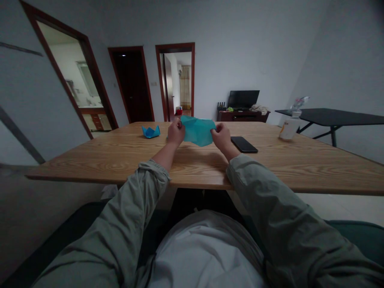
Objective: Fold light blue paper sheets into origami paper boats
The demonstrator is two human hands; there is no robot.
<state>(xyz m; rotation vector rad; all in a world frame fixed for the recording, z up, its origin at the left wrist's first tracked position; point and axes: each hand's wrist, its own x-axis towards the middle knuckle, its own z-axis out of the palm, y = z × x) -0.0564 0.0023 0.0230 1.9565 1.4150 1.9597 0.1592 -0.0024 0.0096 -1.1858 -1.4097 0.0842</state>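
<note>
A sheet of teal paper (198,131) is held up just above the wooden table (120,156). My left hand (175,133) pinches its left edge and my right hand (221,136) pinches its right edge, both with fingers closed on the paper. A small folded blue paper boat (151,131) rests on the table to the left of my left hand.
A black phone (244,144) lies flat just right of my right hand. A white bottle (290,127) stands further right on the table. Behind are a dark side table (333,117), a TV on a low cabinet (243,99), and several doorways.
</note>
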